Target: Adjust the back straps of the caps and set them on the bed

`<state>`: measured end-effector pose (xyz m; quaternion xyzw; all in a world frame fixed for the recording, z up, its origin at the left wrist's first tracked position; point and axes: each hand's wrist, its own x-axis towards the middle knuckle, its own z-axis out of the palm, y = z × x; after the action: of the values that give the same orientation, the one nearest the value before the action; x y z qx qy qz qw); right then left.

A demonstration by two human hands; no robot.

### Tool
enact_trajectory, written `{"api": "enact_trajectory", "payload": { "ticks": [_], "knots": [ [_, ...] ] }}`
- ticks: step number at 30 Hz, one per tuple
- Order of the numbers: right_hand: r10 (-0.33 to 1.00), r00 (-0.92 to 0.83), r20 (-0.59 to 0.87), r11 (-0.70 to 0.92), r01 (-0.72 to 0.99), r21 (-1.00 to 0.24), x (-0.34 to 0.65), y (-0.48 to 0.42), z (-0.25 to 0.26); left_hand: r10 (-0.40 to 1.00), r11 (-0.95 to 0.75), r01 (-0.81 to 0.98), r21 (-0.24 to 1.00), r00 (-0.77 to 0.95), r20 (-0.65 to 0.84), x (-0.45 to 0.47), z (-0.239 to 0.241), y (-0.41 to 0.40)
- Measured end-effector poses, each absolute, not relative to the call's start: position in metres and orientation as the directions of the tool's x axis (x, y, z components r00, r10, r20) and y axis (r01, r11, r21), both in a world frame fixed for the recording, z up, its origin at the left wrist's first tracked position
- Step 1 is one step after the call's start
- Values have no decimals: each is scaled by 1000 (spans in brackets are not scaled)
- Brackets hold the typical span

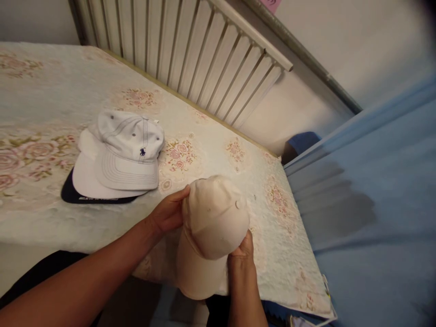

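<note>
A cream baseball cap (216, 218) is held up over the near edge of the bed, its brim pointing down toward me. My left hand (172, 209) grips the cap's left side, thumb along the outside and the other fingers partly hidden by it. On the lower right side my right hand (243, 245) closes round the cap's edge, most of its fingers out of sight. To the left lies a stack of caps; on top is a white cap (131, 141) with a small dark logo. Beneath it pokes out a dark brim (70, 188) with pale lettering.
The caps' stack rests on a floral bedspread (211, 141). Behind the bed stands a white slatted radiator (190, 54) against the wall. A blue curtain (374, 195) hangs along the right side, with a dark blue object (303, 143) behind its near edge.
</note>
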<state>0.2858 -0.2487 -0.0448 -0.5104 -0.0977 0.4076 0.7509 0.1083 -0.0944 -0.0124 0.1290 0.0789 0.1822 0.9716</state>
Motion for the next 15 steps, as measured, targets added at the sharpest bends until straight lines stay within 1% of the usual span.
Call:
{"api": "enact_trajectory", "payload": {
  "ticks": [3,10,13,15],
  "knots": [
    [719,637,-277,142,-525,-839,284,-250,-41,379,896,-339,288,920,-95,107,-12,-93],
    [768,594,-240,157,-538,-828,278,-249,-37,402,873,-349,342,910,-98,107,-6,-95],
    [772,586,-246,170,-563,-809,278,-250,-35,413,861,-363,358,908,-72,107,-7,-95],
    [772,582,-255,167,-573,-802,278,-251,-34,393,865,-352,358,918,-48,106,-9,-93]
  ]
}}
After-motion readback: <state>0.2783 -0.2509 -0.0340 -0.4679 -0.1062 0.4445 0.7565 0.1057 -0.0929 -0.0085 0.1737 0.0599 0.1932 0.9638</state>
